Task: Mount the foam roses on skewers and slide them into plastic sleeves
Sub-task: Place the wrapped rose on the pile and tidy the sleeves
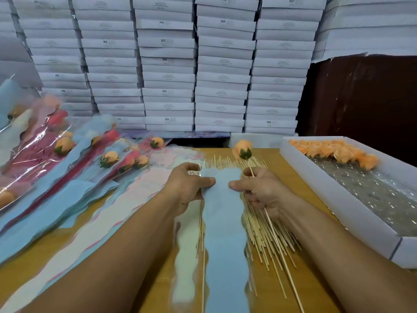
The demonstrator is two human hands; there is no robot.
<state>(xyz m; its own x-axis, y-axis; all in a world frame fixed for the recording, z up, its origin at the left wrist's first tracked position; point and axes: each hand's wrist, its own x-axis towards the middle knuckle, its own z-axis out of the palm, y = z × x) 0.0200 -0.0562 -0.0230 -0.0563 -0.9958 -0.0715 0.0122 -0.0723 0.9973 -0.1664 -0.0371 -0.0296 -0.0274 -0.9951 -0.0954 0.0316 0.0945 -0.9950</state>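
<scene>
A blue plastic sleeve [223, 222] lies lengthwise on the wooden table in front of me. My left hand [187, 184] pinches its upper left edge. My right hand [261, 188] touches the sleeve's upper right edge with the thumb while its fingers hold a skewer [277, 242]. That skewer carries an orange foam rose [242, 150] with a green base, sticking up beyond the hand. A pile of loose bamboo skewers [261, 231] lies under and beside the sleeve.
A white tray [352, 199] at the right holds several orange foam roses [334, 151] on bubble wrap. Finished sleeved roses [67, 154] lie piled at the left, empty sleeves [126, 199] beside them. White boxes [169, 64] are stacked behind the table.
</scene>
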